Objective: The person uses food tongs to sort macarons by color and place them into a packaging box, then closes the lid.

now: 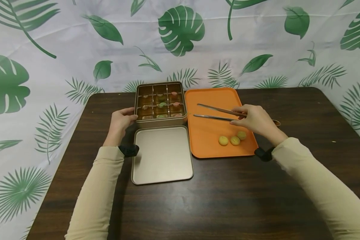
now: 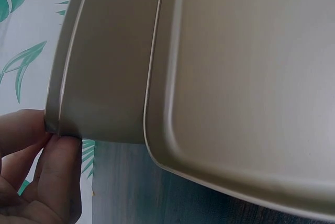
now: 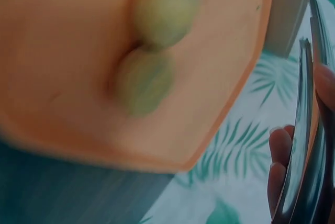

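My left hand (image 1: 122,120) holds the front left corner of a gold tin box (image 1: 160,124), fingertips at its rim in the left wrist view. A clear divided insert fills the box, with pink and green round sweets (image 1: 174,94) in several compartments. My right hand (image 1: 255,120) grips metal tongs (image 1: 217,109) over an orange tray (image 1: 210,146). The tong tips stand apart, pointing left towards the box, with nothing between them. Three round yellow cookies (image 1: 235,140) lie close together near the tray's front right; in the right wrist view they look blurred.
The flat gold lid (image 1: 163,156) lies in front of the box, close against it. The tray stands right beside the box. All rest on a dark wooden table (image 1: 228,200). A white leaf-print cloth (image 1: 138,43) hangs behind the table.
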Action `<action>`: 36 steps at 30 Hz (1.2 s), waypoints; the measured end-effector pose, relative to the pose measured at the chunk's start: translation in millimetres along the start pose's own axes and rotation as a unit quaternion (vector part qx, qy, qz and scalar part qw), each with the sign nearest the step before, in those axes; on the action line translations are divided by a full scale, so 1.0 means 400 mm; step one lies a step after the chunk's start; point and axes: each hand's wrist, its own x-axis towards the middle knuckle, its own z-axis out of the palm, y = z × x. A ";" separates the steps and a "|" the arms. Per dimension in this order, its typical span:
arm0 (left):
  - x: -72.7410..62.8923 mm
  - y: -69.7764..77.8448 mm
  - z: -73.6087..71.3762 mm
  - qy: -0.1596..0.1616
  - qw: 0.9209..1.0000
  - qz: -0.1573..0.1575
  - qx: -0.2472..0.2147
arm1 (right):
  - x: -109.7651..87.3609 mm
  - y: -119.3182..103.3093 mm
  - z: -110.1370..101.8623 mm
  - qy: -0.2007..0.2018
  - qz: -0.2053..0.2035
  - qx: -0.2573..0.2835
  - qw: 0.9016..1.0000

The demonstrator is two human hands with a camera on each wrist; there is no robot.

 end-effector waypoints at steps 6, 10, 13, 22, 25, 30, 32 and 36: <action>0.000 0.000 -0.001 0.000 1.000 -0.003 0.000 | -0.047 0.070 -0.014 -0.013 -0.001 -0.015 1.000; -0.001 0.001 -0.002 -0.002 1.000 -0.005 -0.004 | -0.078 0.111 -0.021 -0.013 0.001 -0.020 1.000; -0.003 0.000 -0.003 -0.004 1.000 -0.006 -0.006 | -0.101 0.139 -0.027 -0.015 0.008 -0.025 1.000; 0.000 0.000 -0.002 -0.004 1.000 0.000 -0.001 | -0.168 0.213 -0.051 -0.013 0.023 -0.049 0.998; 0.001 0.000 -0.001 -0.002 1.000 0.003 -0.001 | -0.189 0.231 -0.058 -0.009 0.025 -0.052 0.998; -0.001 0.001 -0.002 0.000 1.000 -0.003 -0.001 | -0.214 0.256 -0.064 -0.021 0.040 -0.048 0.998; -0.002 0.001 -0.002 0.000 1.000 -0.005 -0.003 | -0.223 0.266 -0.065 -0.029 0.047 -0.049 0.997; -0.002 -0.001 0.000 -0.001 1.000 -0.003 -0.005 | -0.242 0.285 -0.065 -0.032 0.055 -0.059 0.996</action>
